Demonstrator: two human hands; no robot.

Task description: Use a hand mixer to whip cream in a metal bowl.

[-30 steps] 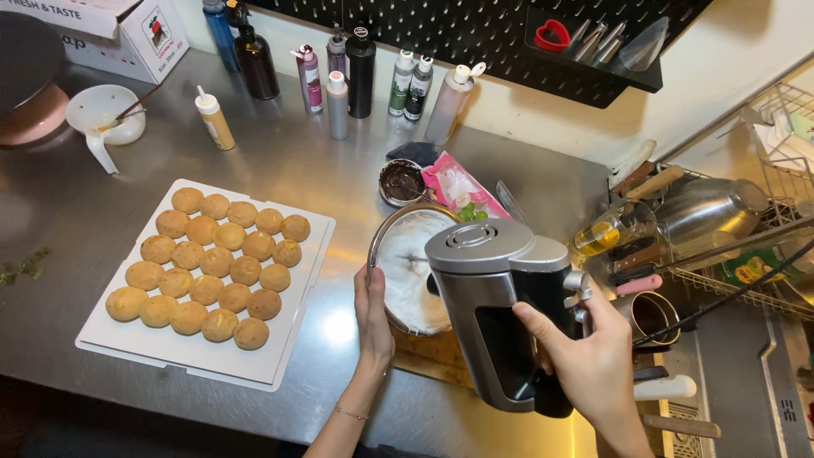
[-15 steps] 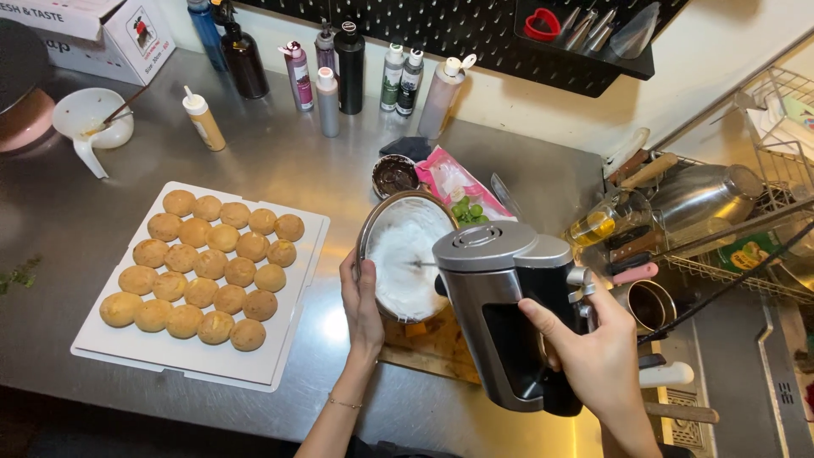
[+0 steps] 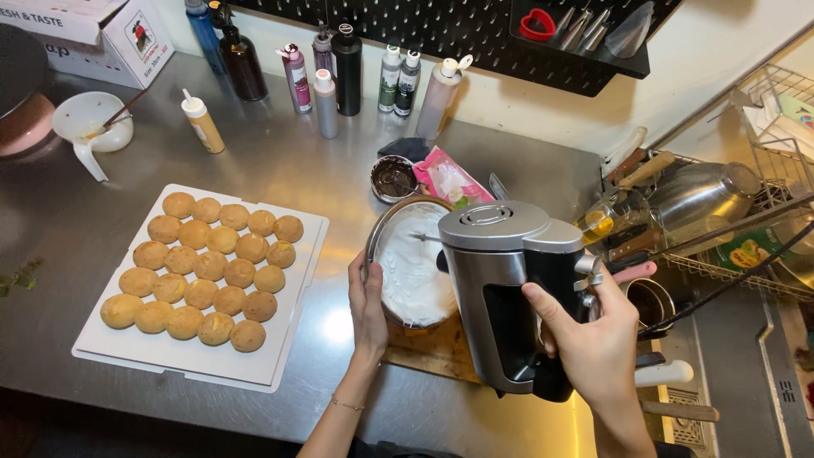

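One white rectangular tray [image 3: 292,343] on the steel bench [image 3: 280,161] carries twenty-two round golden pastry shells [image 3: 203,267]; one round metal bowl [image 3: 377,237] on a wooden board [image 3: 428,352] holds white whipped cream [image 3: 411,271]; left hand [image 3: 367,304] lies flat against the bowl's rim; right hand [image 3: 593,343] is clamped around one silver-and-black electric hand mixer [image 3: 500,280] above the bowl.

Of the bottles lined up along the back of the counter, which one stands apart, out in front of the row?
The small yellow squeeze bottle with the white cap. It stands alone on the steel counter near the white bowl, well forward of the others by the wall.
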